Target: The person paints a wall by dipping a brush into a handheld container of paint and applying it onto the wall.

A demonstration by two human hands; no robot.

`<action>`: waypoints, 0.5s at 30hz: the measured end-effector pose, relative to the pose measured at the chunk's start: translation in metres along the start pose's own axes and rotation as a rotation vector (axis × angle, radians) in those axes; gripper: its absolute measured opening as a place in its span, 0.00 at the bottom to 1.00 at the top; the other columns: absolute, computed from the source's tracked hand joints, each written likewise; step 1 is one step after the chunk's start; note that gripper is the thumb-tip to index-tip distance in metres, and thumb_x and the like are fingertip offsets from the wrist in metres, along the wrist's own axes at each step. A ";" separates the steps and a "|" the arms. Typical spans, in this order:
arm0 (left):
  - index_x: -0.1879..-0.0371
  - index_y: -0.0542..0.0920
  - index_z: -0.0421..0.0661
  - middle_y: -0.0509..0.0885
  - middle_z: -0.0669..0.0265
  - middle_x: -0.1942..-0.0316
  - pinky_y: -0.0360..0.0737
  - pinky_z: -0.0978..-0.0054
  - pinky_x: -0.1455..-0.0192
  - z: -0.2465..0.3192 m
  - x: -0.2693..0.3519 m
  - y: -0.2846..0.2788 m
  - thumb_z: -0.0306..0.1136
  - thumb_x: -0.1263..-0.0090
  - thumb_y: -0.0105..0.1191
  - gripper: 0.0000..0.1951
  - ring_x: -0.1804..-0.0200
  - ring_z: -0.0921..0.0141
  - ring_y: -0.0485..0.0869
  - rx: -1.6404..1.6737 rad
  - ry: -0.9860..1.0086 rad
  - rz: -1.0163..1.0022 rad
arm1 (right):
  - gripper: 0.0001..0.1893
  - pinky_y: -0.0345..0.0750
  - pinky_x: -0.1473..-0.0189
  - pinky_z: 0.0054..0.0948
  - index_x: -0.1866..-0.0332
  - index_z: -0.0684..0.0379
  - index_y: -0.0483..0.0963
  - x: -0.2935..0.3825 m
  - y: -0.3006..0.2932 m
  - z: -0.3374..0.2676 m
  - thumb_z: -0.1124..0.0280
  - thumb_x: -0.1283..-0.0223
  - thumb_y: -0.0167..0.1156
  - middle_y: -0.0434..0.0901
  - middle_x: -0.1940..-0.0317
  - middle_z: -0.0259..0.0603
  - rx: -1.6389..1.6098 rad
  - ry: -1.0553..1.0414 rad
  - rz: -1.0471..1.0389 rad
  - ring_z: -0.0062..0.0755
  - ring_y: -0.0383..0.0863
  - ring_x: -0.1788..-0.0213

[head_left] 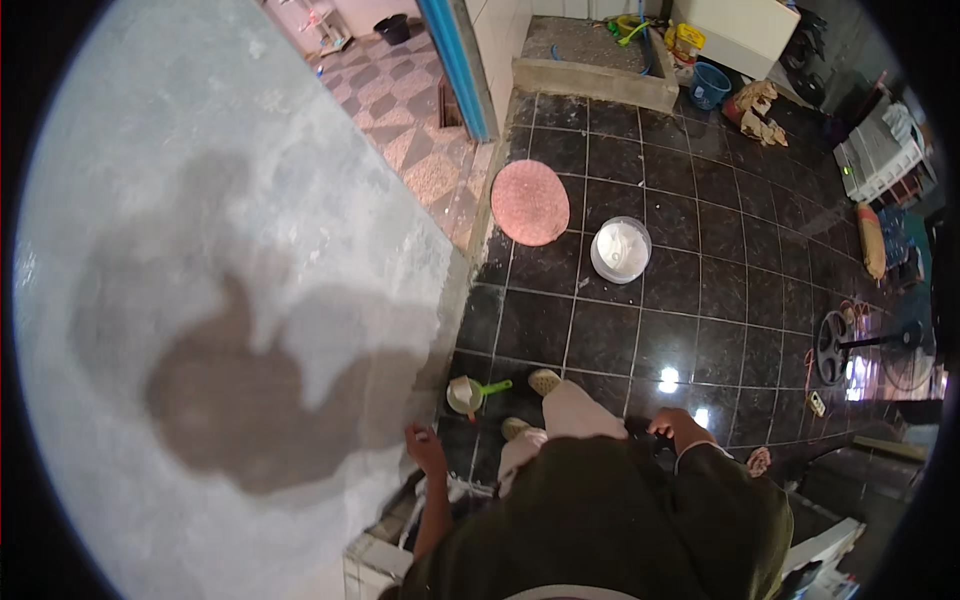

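My left hand [425,448] is lowered close to the grey plastered wall [322,240]; its fingers are curled, and whether they hold something small I cannot tell. On my right side, my right hand [670,425] hangs over the dark floor with bent fingers, and its grip is not clear. A green-handled plastic dipper [466,394] with a white thing in it lies on the tiles by the wall, ahead of my left hand. Farther forward stands a round tub [621,250] with white material inside. A round pink mat [530,202] lies to its left, near the doorway.
Black tiles [607,337] cover the floor. A blue door frame [457,67] stands at the top. A blue bucket [709,85], a torn paper sack [756,112] and a low concrete curb [596,81] are at the far end. A standing fan [904,337] is at the right.
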State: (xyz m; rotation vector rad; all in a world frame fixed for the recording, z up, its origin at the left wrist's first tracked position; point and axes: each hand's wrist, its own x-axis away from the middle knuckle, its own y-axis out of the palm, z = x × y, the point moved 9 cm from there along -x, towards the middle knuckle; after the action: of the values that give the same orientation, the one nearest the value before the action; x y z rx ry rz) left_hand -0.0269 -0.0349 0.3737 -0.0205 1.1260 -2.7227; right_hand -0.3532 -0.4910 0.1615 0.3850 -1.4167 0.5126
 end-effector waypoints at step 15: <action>0.63 0.69 0.42 0.72 0.65 0.79 0.68 0.77 0.79 0.034 -0.022 -0.010 0.22 0.50 0.48 0.14 0.82 0.73 0.71 0.095 0.004 0.111 | 0.24 0.71 0.72 0.27 0.56 0.57 0.67 0.127 -0.076 -0.182 0.60 0.62 0.60 0.76 0.67 0.33 -0.073 -0.585 -0.045 0.26 0.75 0.71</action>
State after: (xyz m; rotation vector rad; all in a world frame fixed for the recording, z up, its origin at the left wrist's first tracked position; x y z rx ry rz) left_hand -0.0044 -0.0475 0.4063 0.0591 0.9665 -2.6749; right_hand -0.1507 -0.4414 0.2692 0.5332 -1.9786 0.3195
